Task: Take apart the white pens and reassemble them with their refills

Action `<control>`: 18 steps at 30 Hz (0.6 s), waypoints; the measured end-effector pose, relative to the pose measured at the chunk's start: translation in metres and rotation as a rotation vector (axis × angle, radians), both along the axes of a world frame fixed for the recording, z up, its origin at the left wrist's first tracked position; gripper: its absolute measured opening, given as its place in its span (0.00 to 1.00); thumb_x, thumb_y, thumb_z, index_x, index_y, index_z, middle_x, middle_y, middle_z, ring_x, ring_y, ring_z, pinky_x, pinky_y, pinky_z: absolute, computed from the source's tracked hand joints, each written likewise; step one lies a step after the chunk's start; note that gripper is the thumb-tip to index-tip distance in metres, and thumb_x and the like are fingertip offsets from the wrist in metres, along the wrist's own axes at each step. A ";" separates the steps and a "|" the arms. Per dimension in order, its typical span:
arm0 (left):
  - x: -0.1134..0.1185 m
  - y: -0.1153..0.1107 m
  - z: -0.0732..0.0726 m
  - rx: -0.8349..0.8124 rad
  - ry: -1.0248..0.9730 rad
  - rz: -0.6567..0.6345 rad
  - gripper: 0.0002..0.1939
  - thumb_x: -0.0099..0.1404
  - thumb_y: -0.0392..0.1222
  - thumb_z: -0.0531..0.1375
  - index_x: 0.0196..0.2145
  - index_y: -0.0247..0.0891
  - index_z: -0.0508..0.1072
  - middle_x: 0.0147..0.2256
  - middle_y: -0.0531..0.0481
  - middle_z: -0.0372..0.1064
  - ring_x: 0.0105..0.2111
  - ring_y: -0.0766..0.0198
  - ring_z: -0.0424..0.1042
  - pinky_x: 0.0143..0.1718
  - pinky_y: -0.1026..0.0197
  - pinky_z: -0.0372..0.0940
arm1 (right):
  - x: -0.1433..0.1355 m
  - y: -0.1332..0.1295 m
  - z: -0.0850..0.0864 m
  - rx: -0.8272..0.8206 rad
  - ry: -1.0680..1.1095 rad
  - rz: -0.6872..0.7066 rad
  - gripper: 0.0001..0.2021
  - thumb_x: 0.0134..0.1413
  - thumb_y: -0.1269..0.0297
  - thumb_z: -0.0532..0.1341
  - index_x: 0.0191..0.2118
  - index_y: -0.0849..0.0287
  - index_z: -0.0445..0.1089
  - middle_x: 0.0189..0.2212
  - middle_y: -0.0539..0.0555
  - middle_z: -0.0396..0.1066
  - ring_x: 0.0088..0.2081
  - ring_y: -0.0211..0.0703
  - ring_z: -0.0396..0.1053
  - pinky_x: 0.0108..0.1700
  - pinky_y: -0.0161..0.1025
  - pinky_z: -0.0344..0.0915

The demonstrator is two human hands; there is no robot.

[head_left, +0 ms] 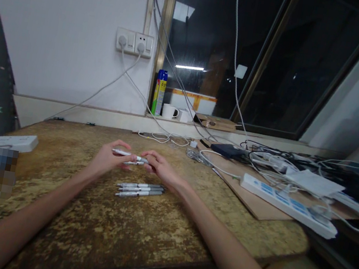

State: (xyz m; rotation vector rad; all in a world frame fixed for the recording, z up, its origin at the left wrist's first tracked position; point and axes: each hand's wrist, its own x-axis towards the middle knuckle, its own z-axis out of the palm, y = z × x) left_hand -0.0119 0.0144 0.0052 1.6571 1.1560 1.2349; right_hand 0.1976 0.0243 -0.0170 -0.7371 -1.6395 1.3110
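Above the worn wooden table, my left hand (111, 157) and my right hand (159, 168) hold white and grey pens (130, 156) between them. The left fingers wrap round the left end of the pens, and the right fingers pinch the right end. At least two pens show there, one above the other, lying roughly level. Nearer to me, several similar pens (140, 189) lie side by side on the table (106, 233), just below my hands.
A white power strip (288, 205) and a brown board (241, 194) lie at the right among tangled cables. Another power strip (20, 142) is at the left edge. A spray can (159, 94) and white mug (169, 111) stand on the windowsill.
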 end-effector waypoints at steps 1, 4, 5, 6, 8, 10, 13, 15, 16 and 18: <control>0.000 0.001 -0.002 -0.002 -0.014 0.014 0.28 0.48 0.55 0.74 0.41 0.38 0.73 0.30 0.48 0.80 0.33 0.52 0.80 0.34 0.52 0.76 | -0.001 0.000 0.000 0.014 0.012 0.011 0.14 0.62 0.53 0.57 0.46 0.56 0.68 0.23 0.45 0.59 0.26 0.38 0.57 0.32 0.35 0.53; 0.000 0.003 -0.006 -0.033 -0.044 0.031 0.28 0.47 0.55 0.75 0.40 0.38 0.72 0.31 0.48 0.80 0.34 0.53 0.80 0.36 0.53 0.76 | -0.005 0.002 -0.002 0.042 0.054 0.022 0.15 0.62 0.52 0.58 0.45 0.58 0.67 0.24 0.46 0.62 0.27 0.38 0.59 0.35 0.36 0.56; 0.000 0.003 -0.006 -0.044 -0.068 0.031 0.28 0.48 0.55 0.75 0.40 0.38 0.71 0.32 0.47 0.80 0.35 0.53 0.80 0.38 0.53 0.76 | -0.006 0.002 -0.003 0.043 0.069 0.026 0.15 0.61 0.52 0.58 0.46 0.58 0.67 0.25 0.46 0.63 0.27 0.38 0.59 0.35 0.36 0.57; 0.000 0.003 -0.006 -0.053 -0.098 0.022 0.28 0.48 0.54 0.75 0.40 0.37 0.71 0.34 0.46 0.80 0.37 0.53 0.80 0.39 0.52 0.76 | -0.007 0.002 -0.004 0.042 0.081 0.037 0.15 0.61 0.52 0.58 0.46 0.58 0.67 0.25 0.46 0.63 0.27 0.37 0.60 0.36 0.36 0.58; -0.001 0.004 -0.006 -0.052 -0.143 -0.029 0.27 0.51 0.54 0.74 0.40 0.37 0.71 0.39 0.43 0.80 0.41 0.52 0.79 0.43 0.51 0.75 | -0.010 0.002 -0.008 0.042 0.086 0.076 0.14 0.62 0.53 0.58 0.46 0.58 0.66 0.26 0.47 0.65 0.28 0.38 0.62 0.36 0.37 0.60; -0.001 0.005 -0.004 -0.013 -0.137 -0.092 0.25 0.54 0.55 0.72 0.41 0.36 0.72 0.42 0.42 0.79 0.44 0.52 0.78 0.47 0.51 0.73 | -0.014 0.003 -0.011 0.057 0.065 0.085 0.14 0.63 0.54 0.59 0.47 0.57 0.66 0.29 0.48 0.69 0.31 0.39 0.65 0.39 0.37 0.62; 0.002 0.008 -0.002 0.076 -0.055 -0.133 0.25 0.56 0.58 0.69 0.41 0.36 0.74 0.41 0.44 0.79 0.44 0.52 0.78 0.48 0.51 0.72 | -0.021 0.005 -0.009 0.125 0.074 -0.041 0.14 0.62 0.55 0.60 0.49 0.56 0.67 0.38 0.52 0.73 0.41 0.41 0.69 0.46 0.39 0.65; 0.005 0.008 -0.002 0.125 0.003 -0.161 0.24 0.57 0.60 0.67 0.41 0.36 0.76 0.42 0.44 0.79 0.45 0.52 0.77 0.51 0.51 0.70 | -0.027 0.006 -0.003 0.180 0.126 -0.136 0.13 0.63 0.55 0.60 0.49 0.55 0.68 0.43 0.53 0.72 0.46 0.43 0.69 0.51 0.39 0.64; 0.007 0.008 -0.003 0.142 0.027 -0.177 0.24 0.58 0.59 0.67 0.41 0.36 0.77 0.43 0.44 0.78 0.46 0.52 0.76 0.53 0.51 0.68 | -0.030 0.007 0.001 0.202 0.152 -0.157 0.13 0.63 0.55 0.59 0.48 0.55 0.69 0.43 0.53 0.72 0.47 0.43 0.69 0.51 0.39 0.64; 0.010 0.006 -0.005 0.165 0.066 -0.204 0.23 0.59 0.59 0.66 0.40 0.35 0.79 0.44 0.44 0.78 0.47 0.52 0.75 0.55 0.50 0.66 | -0.037 0.008 0.007 0.230 0.180 -0.176 0.13 0.62 0.53 0.59 0.44 0.57 0.71 0.41 0.53 0.72 0.45 0.43 0.69 0.49 0.38 0.64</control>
